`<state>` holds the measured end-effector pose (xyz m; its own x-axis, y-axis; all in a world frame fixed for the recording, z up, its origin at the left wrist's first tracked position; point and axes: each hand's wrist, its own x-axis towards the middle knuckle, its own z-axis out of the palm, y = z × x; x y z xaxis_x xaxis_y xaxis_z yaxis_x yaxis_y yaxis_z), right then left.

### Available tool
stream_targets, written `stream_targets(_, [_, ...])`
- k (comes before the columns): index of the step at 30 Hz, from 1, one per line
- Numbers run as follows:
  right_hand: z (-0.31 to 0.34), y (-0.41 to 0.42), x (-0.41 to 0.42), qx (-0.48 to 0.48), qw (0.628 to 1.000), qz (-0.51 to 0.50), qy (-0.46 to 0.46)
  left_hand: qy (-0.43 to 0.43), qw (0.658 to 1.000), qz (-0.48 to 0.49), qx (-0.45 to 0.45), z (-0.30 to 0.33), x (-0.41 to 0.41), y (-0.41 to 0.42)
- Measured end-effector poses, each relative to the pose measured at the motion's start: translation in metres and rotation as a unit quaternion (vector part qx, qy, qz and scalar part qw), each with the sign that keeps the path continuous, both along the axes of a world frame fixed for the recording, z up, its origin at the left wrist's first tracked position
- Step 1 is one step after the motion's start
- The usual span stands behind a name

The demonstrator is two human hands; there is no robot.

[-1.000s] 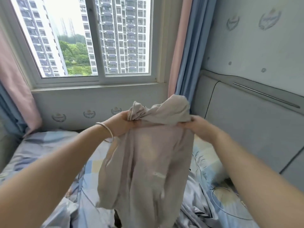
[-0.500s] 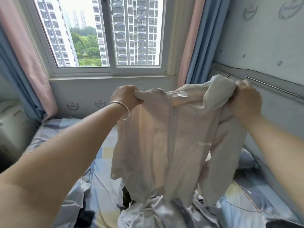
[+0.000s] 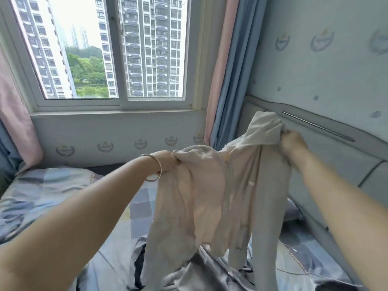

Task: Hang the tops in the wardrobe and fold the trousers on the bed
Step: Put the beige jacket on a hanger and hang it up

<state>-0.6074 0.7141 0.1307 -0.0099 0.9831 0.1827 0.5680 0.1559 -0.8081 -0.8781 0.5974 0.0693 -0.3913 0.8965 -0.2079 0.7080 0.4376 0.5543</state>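
Observation:
A pale pink-beige zip-up top (image 3: 201, 198) hangs in the air above the bed (image 3: 46, 192), its front facing me with the zipper running down the middle. My left hand (image 3: 168, 160), a silver bangle on its wrist, grips the garment's left shoulder. My right hand (image 3: 291, 143) grips the right shoulder and bunched hood, held slightly higher. The hem and one sleeve dangle down onto a heap of grey and dark clothes (image 3: 189, 271) lying on the bed.
A patchwork blue sheet covers the bed. The padded grey headboard (image 3: 336, 156) runs along the right. A window (image 3: 113, 49) with pink and blue curtains (image 3: 222, 80) stands ahead. No wardrobe is in view.
Both hands have spread apart and turned the top, opening it out from a bunched bundle; the right hand now sits lower than half a second ago. My view has swung left.

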Motion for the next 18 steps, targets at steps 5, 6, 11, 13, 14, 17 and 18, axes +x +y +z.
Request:
stream_targets(5, [-0.006, -0.026, 0.014, -0.043, 0.979, 0.038, 0.197, -0.423, 0.901, -0.096, -0.028, -0.02, 0.05, 0.017])
stream_targets(6, [-0.005, -0.037, 0.015, -0.043, 0.969, 0.036, 0.242, -0.446, 0.885, -0.125, -0.044, -0.023, 0.065, 0.024])
stream_targets(11, [-0.006, -0.087, 0.039, -0.032, 0.944, -0.051, 0.324, -0.461, 0.874, -0.139, -0.059, -0.032, 0.159, 0.039])
stream_targets(13, [-0.012, -0.111, 0.066, -0.011, 0.933, -0.151, 0.325, -0.441, 0.891, -0.102, 0.02, -0.048, 0.191, 0.042])
stream_targets(14, [-0.015, -0.126, 0.081, -0.006, 0.923, -0.198, 0.331, -0.442, 0.892, -0.088, 0.04, -0.052, 0.203, 0.039])
stream_targets(17, [-0.035, -0.183, 0.134, -0.009, 0.877, -0.282, 0.389, -0.5, 0.862, -0.078, -0.007, -0.061, 0.234, 0.024])
stream_targets(18, [-0.041, -0.206, 0.15, -0.023, 0.869, -0.295, 0.395, -0.548, 0.831, -0.09, -0.035, -0.061, 0.249, 0.018])
